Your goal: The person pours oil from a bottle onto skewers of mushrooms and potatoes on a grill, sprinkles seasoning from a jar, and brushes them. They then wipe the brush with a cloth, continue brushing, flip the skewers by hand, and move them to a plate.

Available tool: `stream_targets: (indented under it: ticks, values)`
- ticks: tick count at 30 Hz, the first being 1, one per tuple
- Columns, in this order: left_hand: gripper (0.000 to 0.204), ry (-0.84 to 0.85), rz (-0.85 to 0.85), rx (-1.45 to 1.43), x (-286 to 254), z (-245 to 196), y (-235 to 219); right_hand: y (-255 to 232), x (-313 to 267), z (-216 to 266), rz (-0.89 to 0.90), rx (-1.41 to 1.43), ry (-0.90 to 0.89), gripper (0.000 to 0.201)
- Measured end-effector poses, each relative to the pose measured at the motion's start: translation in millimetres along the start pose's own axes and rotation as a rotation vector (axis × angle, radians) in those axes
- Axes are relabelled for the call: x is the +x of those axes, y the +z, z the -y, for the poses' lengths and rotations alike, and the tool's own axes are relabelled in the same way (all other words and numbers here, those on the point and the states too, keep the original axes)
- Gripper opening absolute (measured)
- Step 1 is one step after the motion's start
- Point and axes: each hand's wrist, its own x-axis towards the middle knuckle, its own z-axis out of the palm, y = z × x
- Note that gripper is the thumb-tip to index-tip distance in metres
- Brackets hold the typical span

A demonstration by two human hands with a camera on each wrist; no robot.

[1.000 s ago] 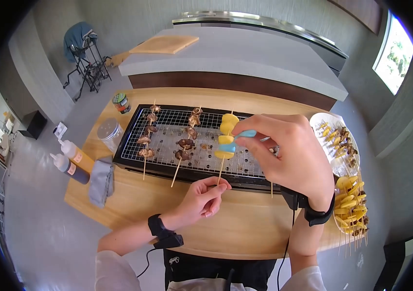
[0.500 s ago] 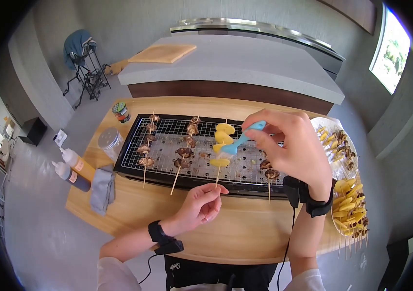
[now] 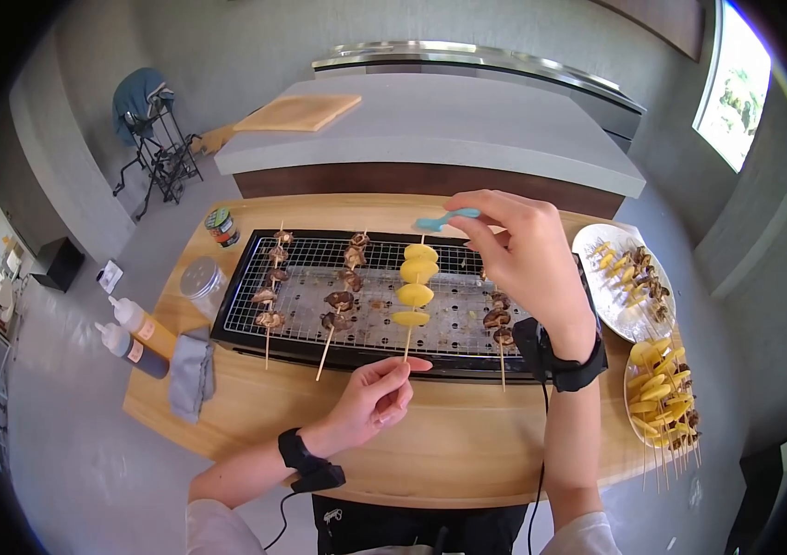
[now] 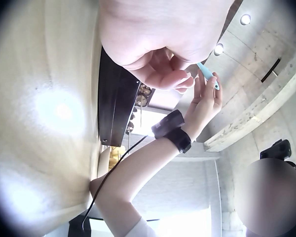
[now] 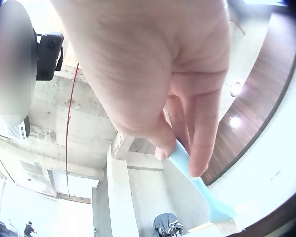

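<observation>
My left hand [image 3: 370, 404] pinches the lower end of a wooden skewer with several yellow slices [image 3: 415, 295], which lies over the black grill [image 3: 384, 356]. Above the far part of the grill, my right hand [image 3: 528, 268] holds a light blue brush [image 3: 449, 218] between thumb and fingers, its head near the skewer's far tip. The right wrist view shows the brush [image 5: 200, 185] with pale bristles, pinched by the right hand [image 5: 153, 64]. In the left wrist view the left hand's [image 4: 163, 39] fingers are curled; the skewer is hidden there.
Skewers of brown pieces [image 3: 338, 300] lie on the grill at both sides. At right are a plate of skewers [image 3: 597, 242] and a pile of yellow-slice skewers [image 3: 657, 393]. Squeeze bottles [image 3: 142, 326], a grey cloth [image 3: 191, 375] and jars [image 3: 202, 280] stand or lie at left.
The brush has moved from the lower slices toward the skewer's far tip, off the slices, with my right hand. My left hand keeps its pinch on the skewer. The head view has shifted slightly.
</observation>
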Motion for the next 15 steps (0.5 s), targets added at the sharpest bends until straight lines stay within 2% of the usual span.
stream_targets:
  ticks: [5, 9, 12, 15]
  values:
    - [0.028, -0.004, -0.024, 0.034, 0.2, 0.5, -1.1, 0.7, -3.3, -4.5, 0.073, -0.033, -0.006, 0.012]
    - [0.027, -0.007, -0.019, 0.062, 0.8, 0.5, -1.3, -9.0, -4.7, 12.1, 0.121, -0.063, -0.042, 0.012]
    - [0.026, -0.003, -0.039, 0.064, 0.2, -0.1, 0.5, -14.8, -8.8, 26.7, 0.218, -0.043, 0.050, 0.011]
    - [0.026, 0.000, -0.036, 0.062, -0.1, -0.5, 2.9, -17.3, -13.5, 32.6, 0.230, -0.016, -0.055, 0.012]
